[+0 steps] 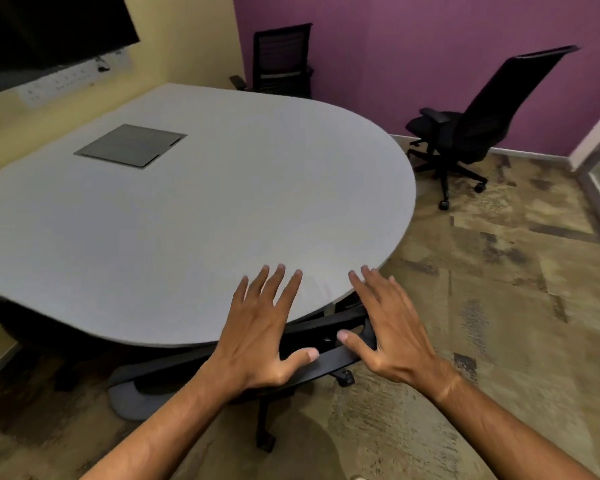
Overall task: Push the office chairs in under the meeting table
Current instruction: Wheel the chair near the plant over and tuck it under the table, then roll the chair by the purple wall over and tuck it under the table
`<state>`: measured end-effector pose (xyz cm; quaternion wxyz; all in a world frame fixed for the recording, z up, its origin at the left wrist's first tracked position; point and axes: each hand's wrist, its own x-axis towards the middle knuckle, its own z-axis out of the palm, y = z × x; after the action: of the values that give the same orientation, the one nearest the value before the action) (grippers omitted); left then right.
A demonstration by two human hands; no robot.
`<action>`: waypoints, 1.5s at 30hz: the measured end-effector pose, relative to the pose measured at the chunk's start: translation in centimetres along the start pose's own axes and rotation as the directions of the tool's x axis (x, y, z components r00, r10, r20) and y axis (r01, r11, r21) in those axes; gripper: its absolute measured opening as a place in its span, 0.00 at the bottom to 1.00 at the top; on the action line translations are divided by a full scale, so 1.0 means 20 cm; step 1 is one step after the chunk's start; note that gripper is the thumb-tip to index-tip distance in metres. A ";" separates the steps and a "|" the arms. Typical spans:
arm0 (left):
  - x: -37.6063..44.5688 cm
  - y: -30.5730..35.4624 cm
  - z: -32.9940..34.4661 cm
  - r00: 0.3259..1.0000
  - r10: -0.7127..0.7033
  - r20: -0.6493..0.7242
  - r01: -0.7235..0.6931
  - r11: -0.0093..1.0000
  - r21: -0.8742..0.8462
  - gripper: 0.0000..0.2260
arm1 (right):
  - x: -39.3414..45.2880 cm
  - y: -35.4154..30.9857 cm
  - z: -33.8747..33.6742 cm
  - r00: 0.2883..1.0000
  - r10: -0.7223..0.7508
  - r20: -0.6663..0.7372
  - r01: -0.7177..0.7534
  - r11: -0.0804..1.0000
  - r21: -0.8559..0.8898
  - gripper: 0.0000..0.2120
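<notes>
You are looking at three black office chairs. The nearest chair point(312, 362) is sitting tucked beneath the near rim of the grey worktop point(187, 220), its backrest top running left to right just below your hands. Your left hand point(264, 334) and right hand point(392, 337) are hovering over that backrest with fingers point(281, 282) spread wide, gripping nothing. A second chair point(478, 123) is standing well apart by the purple wall point(430, 46), seat facing left toward the worktop. A third chair point(281, 60) is waiting at the far edge, facing you.
</notes>
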<state>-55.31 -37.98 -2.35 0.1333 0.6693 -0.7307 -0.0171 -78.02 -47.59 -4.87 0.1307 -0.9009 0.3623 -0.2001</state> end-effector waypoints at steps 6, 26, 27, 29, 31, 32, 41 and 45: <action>0.39 0.13 0.07 0.996 0.072 -0.056 -0.073 0.997 -0.016 0.46 | 0.09 0.13 -0.12 0.968 0.191 -0.160 -0.207 0.975 -0.085 0.43; 1.95 1.07 0.44 0.956 0.171 -0.238 -0.187 0.981 -0.046 0.43 | 0.32 1.60 -0.87 0.862 0.333 -0.382 -0.390 0.917 -0.081 0.44; 2.04 1.12 0.46 0.957 0.176 -0.231 -0.189 0.981 -0.037 0.43 | 0.35 1.68 -0.90 0.856 0.342 -0.387 -0.402 0.911 -0.086 0.44; 2.21 1.19 0.50 0.959 0.193 -0.210 -0.201 0.979 -0.020 0.42 | 0.42 1.85 -0.95 0.845 0.369 -0.387 -0.435 0.896 -0.095 0.44; 2.40 1.25 0.57 0.964 0.204 -0.173 -0.211 0.977 -0.021 0.43 | 0.49 2.02 -0.97 0.840 0.396 -0.372 -0.465 0.878 -0.115 0.44; 2.49 1.28 0.60 0.967 0.205 -0.152 -0.211 0.977 -0.025 0.43 | 0.52 2.10 -0.97 0.838 0.408 -0.361 -0.478 0.869 -0.129 0.44; 3.45 1.37 0.94 0.962 0.266 -0.056 -0.267 0.964 -0.007 0.44 | 0.90 2.92 -1.02 0.797 0.523 -0.301 -0.586 0.790 -0.179 0.43; 3.89 1.37 0.98 0.956 0.288 -0.050 -0.288 0.957 -0.009 0.43 | 1.14 3.24 -1.13 0.769 0.547 -0.329 -0.621 0.762 -0.183 0.43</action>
<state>-91.61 -114.61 -2.25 0.1573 0.5549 -0.8168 0.0128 -112.25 -111.40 -3.38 0.0096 -0.7166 0.6651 -0.2098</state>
